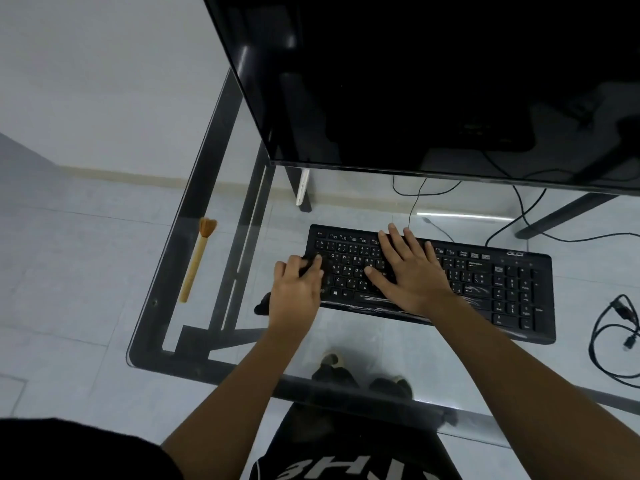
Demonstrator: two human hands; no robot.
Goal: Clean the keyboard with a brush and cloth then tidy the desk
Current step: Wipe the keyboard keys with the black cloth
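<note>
A black keyboard (pixel 502 282) lies on the glass desk (pixel 381 344) in front of me. My left hand (pixel 294 292) rests on the keyboard's left end, closed on a black cloth (pixel 262 306); a corner of the cloth sticks out below the hand onto the glass. My right hand (pixel 408 271) lies flat on the middle keys with its fingers spread and nothing in it. A brush (pixel 195 261) with a pale wooden handle and orange-brown bristles lies alone near the desk's left edge, bristles pointing away from me.
A large dark monitor (pixel 433 81) stands behind the keyboard. A coiled black cable (pixel 609 341) lies at the right end of the desk. More cables (pixel 519 209) and my feet show through the glass. The desk's front-left corner (pixel 135 355) is rounded.
</note>
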